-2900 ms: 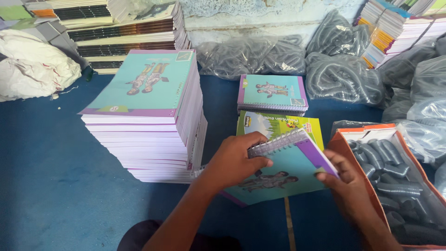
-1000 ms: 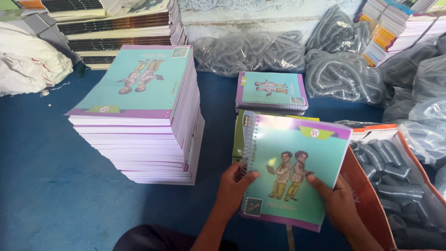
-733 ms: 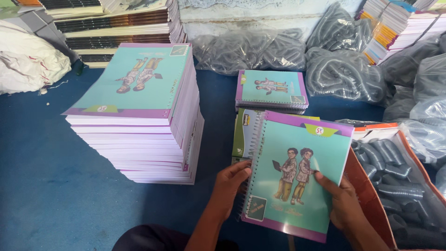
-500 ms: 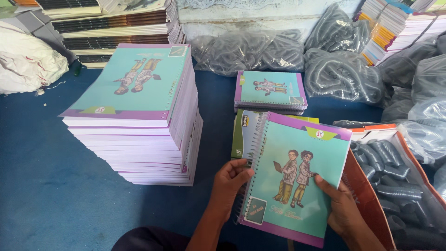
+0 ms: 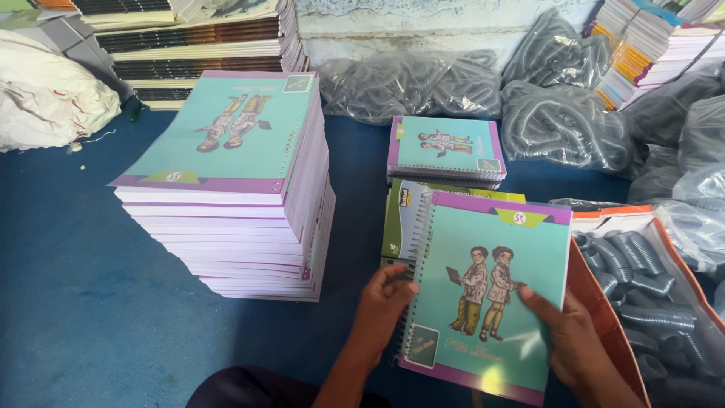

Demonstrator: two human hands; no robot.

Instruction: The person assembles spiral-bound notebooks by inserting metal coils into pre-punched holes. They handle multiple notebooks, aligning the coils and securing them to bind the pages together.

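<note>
Two hands point(image 5: 476, 325) hold notebook point(image 5: 487, 291); blue floor point(image 5: 68, 287); pale wall point(image 5: 423, 23) behind.

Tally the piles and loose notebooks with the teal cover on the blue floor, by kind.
Tall stack of teal notebooks: 1
Short stack of teal notebooks: 1
Spiral notebook held in left hand and right hand: 1
Total: 3

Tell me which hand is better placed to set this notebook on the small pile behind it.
Probably the right hand: it grips the teal notebook at its free lower edge, with an open way to the small pile. The left hand is curled on the spiral binding.
</note>
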